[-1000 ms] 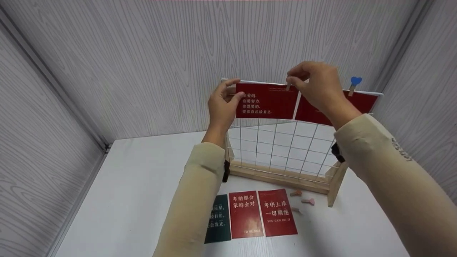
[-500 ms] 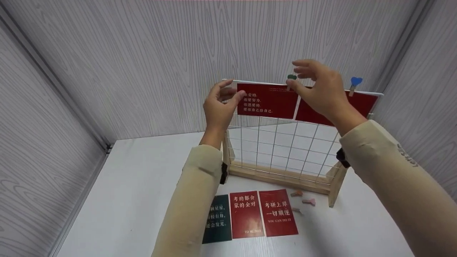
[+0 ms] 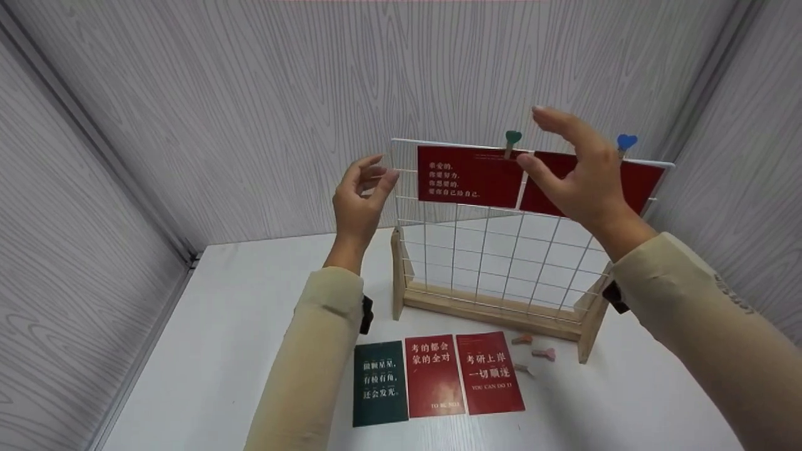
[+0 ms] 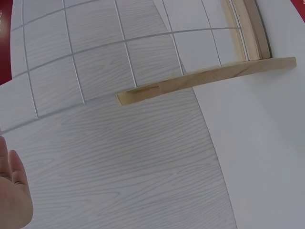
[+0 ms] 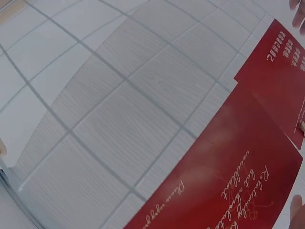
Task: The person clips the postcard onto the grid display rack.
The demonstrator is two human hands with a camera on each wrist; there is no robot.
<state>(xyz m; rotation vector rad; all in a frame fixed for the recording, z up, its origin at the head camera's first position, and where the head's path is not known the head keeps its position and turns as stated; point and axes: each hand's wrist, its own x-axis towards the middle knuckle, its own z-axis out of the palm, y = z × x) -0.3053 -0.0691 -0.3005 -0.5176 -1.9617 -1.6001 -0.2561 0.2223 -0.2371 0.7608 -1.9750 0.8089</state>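
Two red cards hang side by side along the top of a white wire grid (image 3: 470, 244). The left red card (image 3: 470, 181) carries white lettering, and a green heart clothespin (image 3: 513, 138) pinches its top edge near the right corner. A blue heart clothespin (image 3: 626, 143) sits above the right red card (image 3: 645, 178), partly hidden behind my right hand (image 3: 583, 175). That hand is spread with nothing in it, thumb close to the green clothespin. My left hand (image 3: 362, 200) is off the grid's left edge, fingers loosely bent and holding nothing.
A wooden stand (image 3: 489, 313) carries the grid. Before it lie a dark green card (image 3: 380, 385) and two red cards, one (image 3: 434, 379) beside the other (image 3: 490, 376). An orange clothespin (image 3: 522, 339), a pink one (image 3: 544, 354) and a pale one (image 3: 524, 368) lie at their right.
My right hand has let go of the green clothespin and drawn back to the right. My left hand has released the left card and moved left and down.
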